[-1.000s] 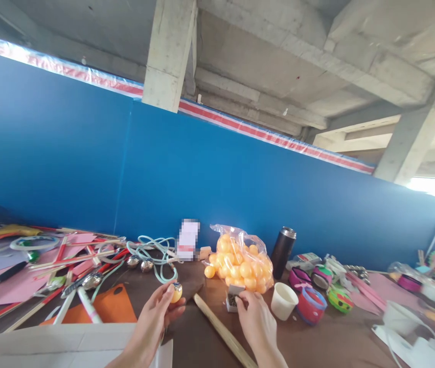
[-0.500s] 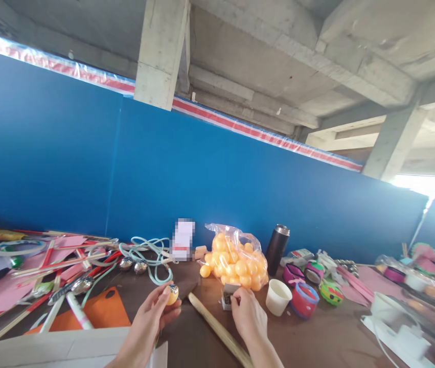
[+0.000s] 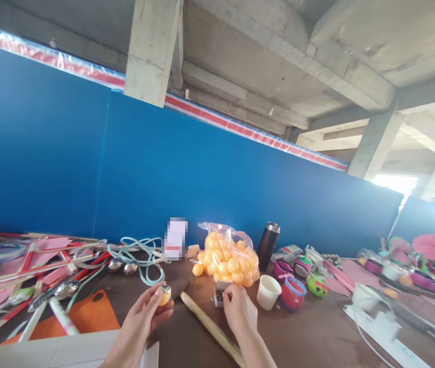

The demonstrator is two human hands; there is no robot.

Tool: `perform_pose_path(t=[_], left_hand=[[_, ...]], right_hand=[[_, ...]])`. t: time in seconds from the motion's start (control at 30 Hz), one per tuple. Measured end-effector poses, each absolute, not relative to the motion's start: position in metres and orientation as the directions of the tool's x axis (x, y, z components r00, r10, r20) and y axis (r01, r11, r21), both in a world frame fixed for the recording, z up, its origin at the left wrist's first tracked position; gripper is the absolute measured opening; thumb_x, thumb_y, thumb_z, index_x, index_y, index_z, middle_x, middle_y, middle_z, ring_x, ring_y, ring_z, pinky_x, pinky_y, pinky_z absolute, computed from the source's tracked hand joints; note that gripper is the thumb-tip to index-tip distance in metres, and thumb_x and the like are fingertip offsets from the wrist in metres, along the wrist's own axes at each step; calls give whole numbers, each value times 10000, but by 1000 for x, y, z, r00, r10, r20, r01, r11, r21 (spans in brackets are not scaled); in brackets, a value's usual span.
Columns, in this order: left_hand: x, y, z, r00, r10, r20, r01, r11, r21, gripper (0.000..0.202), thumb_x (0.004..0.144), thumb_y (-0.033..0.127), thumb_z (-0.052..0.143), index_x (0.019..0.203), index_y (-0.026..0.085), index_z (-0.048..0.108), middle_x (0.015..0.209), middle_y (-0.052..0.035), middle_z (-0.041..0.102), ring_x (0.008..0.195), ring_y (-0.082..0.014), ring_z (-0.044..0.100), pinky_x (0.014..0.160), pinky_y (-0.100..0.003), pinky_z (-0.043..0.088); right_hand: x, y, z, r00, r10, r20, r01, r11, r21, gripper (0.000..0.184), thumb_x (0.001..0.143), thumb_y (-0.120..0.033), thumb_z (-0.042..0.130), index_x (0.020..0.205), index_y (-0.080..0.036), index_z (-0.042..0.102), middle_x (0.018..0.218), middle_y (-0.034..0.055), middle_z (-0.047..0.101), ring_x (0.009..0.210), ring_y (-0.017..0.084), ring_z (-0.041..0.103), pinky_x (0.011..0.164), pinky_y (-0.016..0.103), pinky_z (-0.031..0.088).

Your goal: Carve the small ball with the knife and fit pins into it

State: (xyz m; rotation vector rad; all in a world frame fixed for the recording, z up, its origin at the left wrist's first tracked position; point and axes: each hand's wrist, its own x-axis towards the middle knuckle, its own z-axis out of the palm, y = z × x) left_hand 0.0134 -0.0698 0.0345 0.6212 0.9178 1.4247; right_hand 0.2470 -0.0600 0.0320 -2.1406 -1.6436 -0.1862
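Between the thumb and fingers of my left hand [image 3: 140,314] is an orange ping-pong ball [image 3: 166,298] with small silvery bits on its top. My right hand [image 3: 241,312] is closed in a pinch at a small open box [image 3: 219,300] with dark contents. What its fingertips grip, if anything, is hidden. Just behind the box stands a clear plastic bag [image 3: 248,244] full of orange ping-pong balls, and one loose ball [image 3: 198,270] lies at its left. A wooden stick [image 3: 210,326] runs diagonally across the table between my hands.
Right of the box stand a white paper cup [image 3: 269,293], a red-and-blue round container [image 3: 293,295] and a black bottle [image 3: 269,246]. A power strip [image 3: 382,332] lies at far right. Pale blue tubing [image 3: 152,276], sticks and orange felt [image 3: 94,317] cover the left. A blue partition [image 3: 202,168] rises behind.
The view has shifted slightly to the right, so everything sits further left. My left hand still holds the ball, and my right hand stays pinched at the small box.
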Motion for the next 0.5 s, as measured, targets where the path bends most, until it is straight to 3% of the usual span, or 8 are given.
perform_pose_path(t=[0.33,0.5], left_hand=[[6,-65,18,-4,992,-123,-550,100,829,438,683,310,679,1097,223,563,958,-44,650,826,-182,656,738,-308,561],[8,-63,18,-9,993,-121,-555,96,826,470,678,316,683,1119,216,557,984,-63,645,852,-202,655,736,-317,566]], right_hand=[[246,-59,29,286,872,398,948,-195,-253,157,838,-234,417,782,-236,563,839,1,598,689,138,606,508,222,304],[247,-59,28,267,873,408,951,-170,-260,152,844,-269,434,849,-289,585,891,-22,603,719,132,603,524,211,316]])
